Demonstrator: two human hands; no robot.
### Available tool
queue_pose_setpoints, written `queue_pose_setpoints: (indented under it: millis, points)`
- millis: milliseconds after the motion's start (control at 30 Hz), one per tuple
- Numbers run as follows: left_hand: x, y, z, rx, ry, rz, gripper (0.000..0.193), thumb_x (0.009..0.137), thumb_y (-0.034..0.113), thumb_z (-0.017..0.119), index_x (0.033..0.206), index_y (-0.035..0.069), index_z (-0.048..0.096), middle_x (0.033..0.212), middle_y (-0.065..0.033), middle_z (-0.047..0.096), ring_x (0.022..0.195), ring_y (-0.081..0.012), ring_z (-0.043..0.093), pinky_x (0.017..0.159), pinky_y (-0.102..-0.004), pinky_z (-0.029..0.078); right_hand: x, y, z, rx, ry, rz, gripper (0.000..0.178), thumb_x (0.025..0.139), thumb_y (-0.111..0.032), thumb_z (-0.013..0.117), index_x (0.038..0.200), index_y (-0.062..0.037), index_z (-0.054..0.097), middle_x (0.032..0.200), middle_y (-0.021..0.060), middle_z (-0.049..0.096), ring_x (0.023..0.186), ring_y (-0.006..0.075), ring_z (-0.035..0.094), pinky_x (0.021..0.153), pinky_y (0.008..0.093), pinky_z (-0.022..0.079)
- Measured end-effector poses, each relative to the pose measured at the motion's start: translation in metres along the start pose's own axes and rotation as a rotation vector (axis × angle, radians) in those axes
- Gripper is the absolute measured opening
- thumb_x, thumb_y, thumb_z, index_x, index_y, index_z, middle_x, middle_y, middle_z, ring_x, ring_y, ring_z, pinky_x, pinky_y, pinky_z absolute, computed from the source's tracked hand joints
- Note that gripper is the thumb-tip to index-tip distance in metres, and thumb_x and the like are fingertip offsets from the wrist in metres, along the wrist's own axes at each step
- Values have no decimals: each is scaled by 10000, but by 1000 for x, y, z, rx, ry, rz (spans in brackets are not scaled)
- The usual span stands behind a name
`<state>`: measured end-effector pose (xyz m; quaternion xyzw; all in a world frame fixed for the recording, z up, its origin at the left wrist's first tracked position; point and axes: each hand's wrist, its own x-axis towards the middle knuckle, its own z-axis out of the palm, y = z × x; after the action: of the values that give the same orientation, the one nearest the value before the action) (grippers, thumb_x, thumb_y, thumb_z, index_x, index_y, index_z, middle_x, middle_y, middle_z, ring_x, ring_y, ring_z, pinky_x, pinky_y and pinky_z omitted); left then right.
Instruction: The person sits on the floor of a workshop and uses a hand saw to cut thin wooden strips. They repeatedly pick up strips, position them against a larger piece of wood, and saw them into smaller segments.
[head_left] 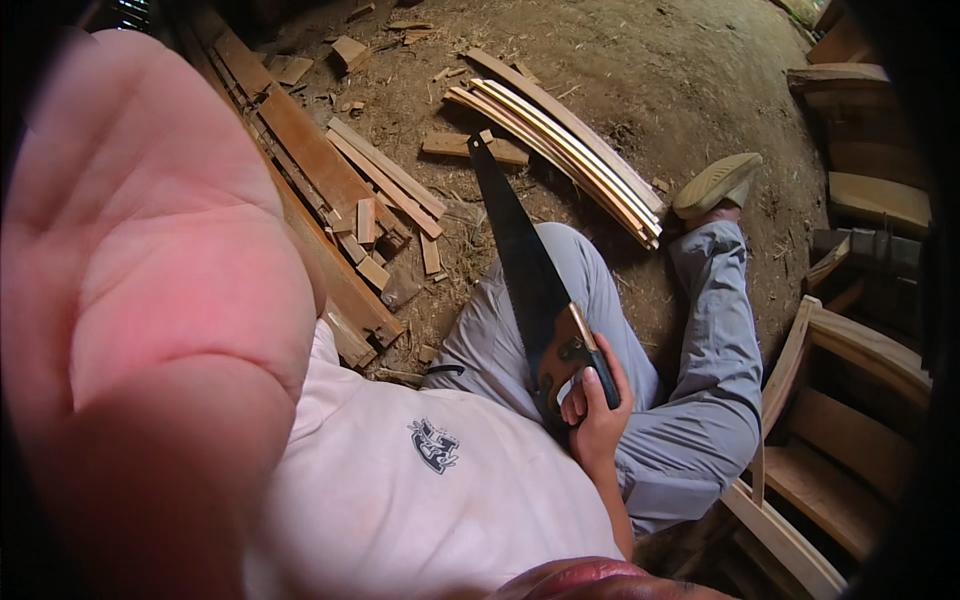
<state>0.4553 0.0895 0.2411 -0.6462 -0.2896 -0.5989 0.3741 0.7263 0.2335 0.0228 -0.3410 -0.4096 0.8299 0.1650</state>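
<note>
My left hand looms very close at the left side, its palm side facing the view. Its fingers do not show clearly, so I cannot tell whether it is open or closed. My right hand is closed round the handle of a hand saw. The saw's dark blade points up and away across my grey-trousered leg, its tip near a short wooden block on the ground. Part of the wooden handle shows between my fingers.
Long planks and offcuts lie at the far left on the dirt floor. A bundle of thin wooden strips lies ahead, close to my shod foot. Wooden frames stand along the right side.
</note>
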Motion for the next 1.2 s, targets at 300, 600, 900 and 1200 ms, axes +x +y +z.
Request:
queue_pose_setpoints:
  millis: [300,600,900,1200]
  points:
    - [-104,-146,127,-139,-181,-776,231,1058,205,593,1184,24,659,1067,-93,676,1003,-176,629,916,-334,479,8,-3,-12,107,29,70,489,1028,-83,667,1494,20,563,684,-35,517,527,40,429,468,249,370]
    - [-375,-256,202,348,-1637,-712,488,883,29,655,1367,87,645,1375,-147,644,1268,-377,639,1046,-484,540,18,-8,-21,228,-25,78,488,1025,-88,680,1488,23,573,723,-6,568,526,57,471,482,252,395]
    - [-400,-263,182,613,-1763,-429,136,966,153,613,1078,79,634,1062,-154,720,906,-378,762,780,-502,607,16,-5,-31,273,-20,117,469,1027,-53,674,1482,17,582,720,0,581,535,52,501,497,244,411]
    - [-385,-261,159,476,-1610,-405,64,920,61,600,983,56,607,1015,-159,661,979,-374,706,900,-512,552,14,-6,-30,325,-25,127,497,1038,-86,668,1507,24,548,787,1,593,562,53,491,504,245,422]
